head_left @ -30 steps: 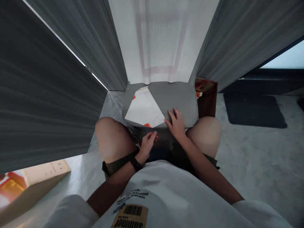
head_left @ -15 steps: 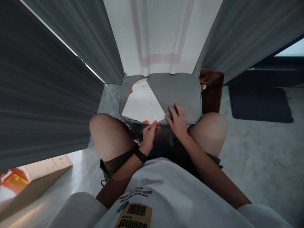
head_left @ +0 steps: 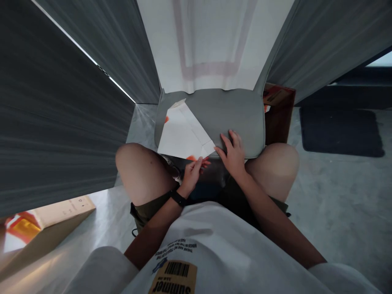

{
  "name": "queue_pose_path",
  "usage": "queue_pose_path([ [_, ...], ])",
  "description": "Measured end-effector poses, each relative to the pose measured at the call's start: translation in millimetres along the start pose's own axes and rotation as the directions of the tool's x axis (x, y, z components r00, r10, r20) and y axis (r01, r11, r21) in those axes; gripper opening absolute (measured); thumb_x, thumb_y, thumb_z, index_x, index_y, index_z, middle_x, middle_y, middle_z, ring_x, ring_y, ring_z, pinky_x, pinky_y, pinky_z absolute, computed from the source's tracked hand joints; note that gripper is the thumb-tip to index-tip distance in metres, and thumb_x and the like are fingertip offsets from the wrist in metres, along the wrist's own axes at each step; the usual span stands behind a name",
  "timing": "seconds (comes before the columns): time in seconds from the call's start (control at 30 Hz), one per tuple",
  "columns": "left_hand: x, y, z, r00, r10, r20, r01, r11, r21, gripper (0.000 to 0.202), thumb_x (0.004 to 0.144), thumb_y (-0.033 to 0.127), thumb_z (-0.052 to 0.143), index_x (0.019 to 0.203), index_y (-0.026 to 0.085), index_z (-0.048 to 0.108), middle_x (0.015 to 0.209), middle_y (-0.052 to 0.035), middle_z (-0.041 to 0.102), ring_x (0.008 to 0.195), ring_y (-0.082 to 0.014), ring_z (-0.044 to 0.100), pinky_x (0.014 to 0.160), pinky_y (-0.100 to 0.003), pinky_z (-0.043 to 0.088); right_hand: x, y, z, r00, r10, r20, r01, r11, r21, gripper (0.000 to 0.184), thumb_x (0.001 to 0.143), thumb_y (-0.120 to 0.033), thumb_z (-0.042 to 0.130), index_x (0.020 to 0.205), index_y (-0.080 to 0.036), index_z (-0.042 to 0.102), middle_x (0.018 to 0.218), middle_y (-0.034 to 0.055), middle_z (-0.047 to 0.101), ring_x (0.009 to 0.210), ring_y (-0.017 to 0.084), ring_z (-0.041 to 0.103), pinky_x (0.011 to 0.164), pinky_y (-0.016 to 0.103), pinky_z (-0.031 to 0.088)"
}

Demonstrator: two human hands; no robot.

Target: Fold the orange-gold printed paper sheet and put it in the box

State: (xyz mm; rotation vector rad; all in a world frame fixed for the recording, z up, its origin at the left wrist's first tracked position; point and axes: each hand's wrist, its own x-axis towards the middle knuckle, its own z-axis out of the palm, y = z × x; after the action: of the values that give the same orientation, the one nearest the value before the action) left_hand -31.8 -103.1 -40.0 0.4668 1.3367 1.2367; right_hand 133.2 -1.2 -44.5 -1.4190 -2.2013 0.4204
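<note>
One orange-marked, folded sheet of white paper [head_left: 183, 136] lies left of centre in the frame on the grey chair seat [head_left: 211, 108], its near edge along the seat's front. A second ago the left hand [head_left: 192, 173] hung just below that edge, apart from it; now, near the middle of the frame, its thumb and fingers appear clamped on the edge, so the sheet seems held rather than merely resting. Right of that, the right hand [head_left: 234, 155] has its fingers apart, thumb at the paper's right corner.
</note>
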Motion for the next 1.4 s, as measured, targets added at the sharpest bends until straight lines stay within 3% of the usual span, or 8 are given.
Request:
queue_pose_path([
  [0.47,-2.1,4.7,0.6,0.989,-0.074,0.126,0.077,0.997,-0.016,0.054,0.092,0.063,0.063,0.108,0.015,0.082,0.104,-0.0131,0.080,0.078,-0.0200,0.070,0.060,-0.027,0.045,1.1,-1.2,0.3,1.000,0.019,0.009,-0.019,1.000,0.023,0.057,0.103,-0.057,0.050,0.147,-0.022,0.060,0.160,0.0181,0.045,0.152,0.037,0.035,0.123,0.064,0.031],
  [0.7,-1.6,11.8,3.1,0.969,-0.034,-0.245,0.040,0.999,0.019,0.057,0.088,0.069,0.065,0.064,0.018,0.070,0.072,-0.0095,0.075,0.068,-0.0185,0.065,0.061,-0.028,0.045,-1.1,-12.4,-13.9,0.993,0.066,-0.094,-0.041,0.969,0.244,0.052,0.105,-0.057,0.045,0.132,-0.020,0.068,0.141,0.0183,0.062,0.137,0.032,0.054,0.118,0.057,0.042],
  [0.83,-4.7,19.8,20.7,0.964,-0.024,-0.265,0.021,1.000,-0.012,0.056,0.082,0.071,0.073,0.069,0.016,0.072,0.075,-0.0085,0.075,0.066,-0.0163,0.062,0.058,-0.026,0.040,-18.0,-34.6,-25.0,0.920,0.377,-0.108,-0.278,0.821,0.499,0.052,0.102,-0.062,0.049,0.124,-0.019,0.070,0.120,0.0148,0.073,0.108,0.027,0.070,0.101,0.049,0.055],
  [0.93,-3.5,26.1,42.3,0.979,-0.040,-0.201,0.038,0.999,-0.017,0.057,0.080,0.072,0.075,0.075,0.015,0.075,0.082,-0.0102,0.077,0.066,-0.0155,0.061,0.054,-0.025,0.036,-22.8,-43.6,-27.5,0.836,0.549,-0.001,-0.423,0.646,0.636,0.059,0.094,-0.068,0.058,0.121,-0.017,0.069,0.105,0.0119,0.076,0.090,0.025,0.072,0.085,0.044,0.060],
  [1.03,0.7,32.8,60.0,0.977,-0.215,0.014,0.215,0.977,0.012,0.063,0.085,0.077,0.065,0.075,0.016,0.076,0.077,-0.0112,0.075,0.058,-0.0136,0.057,0.050,-0.024,0.029,-13.5,-35.7,-29.3,0.822,0.569,0.014,-0.438,0.617,0.654,0.062,0.088,-0.068,0.065,0.122,-0.016,0.069,0.095,0.0089,0.076,0.085,0.024,0.072,0.080,0.040,0.059],
  [1.17,1.6,44.3,70.5,0.845,-0.375,0.381,0.291,0.921,0.261,0.063,0.089,0.076,0.058,0.072,0.018,0.077,0.068,-0.0105,0.072,0.050,-0.0127,0.051,0.047,-0.025,0.023,1.8,-12.3,-37.1,0.814,0.579,-0.042,-0.449,0.674,0.586,0.065,0.085,-0.065,0.068,0.127,-0.016,0.067,0.090,0.0076,0.076,0.080,0.024,0.070,0.076,0.040,0.058],
  [1.3,4.4,62.5,72.0,0.936,0.027,0.352,-0.187,0.884,0.429,0.049,0.098,0.060,0.053,0.078,0.021,0.075,0.070,-0.0070,0.069,0.058,-0.0169,0.056,0.056,-0.029,0.037,5.7,-5.6,-42.0,0.806,0.589,-0.066,-0.449,0.679,0.581,0.065,0.084,-0.065,0.068,0.127,-0.016,0.067,0.094,0.0088,0.076,0.079,0.024,0.070,0.075,0.039,0.057],
  [1.4,18.9,75.4,70.7,0.872,0.425,0.243,-0.476,0.616,0.628,0.026,0.099,0.045,0.059,0.097,0.023,0.073,0.086,-0.0055,0.070,0.075,-0.0193,0.060,0.073,-0.030,0.044,8.0,-11.8,-38.6,0.808,0.584,-0.076,-0.452,0.697,0.557,0.068,0.082,-0.065,0.072,0.130,-0.018,0.066,0.096,0.0075,0.075,0.077,0.022,0.069,0.074,0.037,0.056],
])
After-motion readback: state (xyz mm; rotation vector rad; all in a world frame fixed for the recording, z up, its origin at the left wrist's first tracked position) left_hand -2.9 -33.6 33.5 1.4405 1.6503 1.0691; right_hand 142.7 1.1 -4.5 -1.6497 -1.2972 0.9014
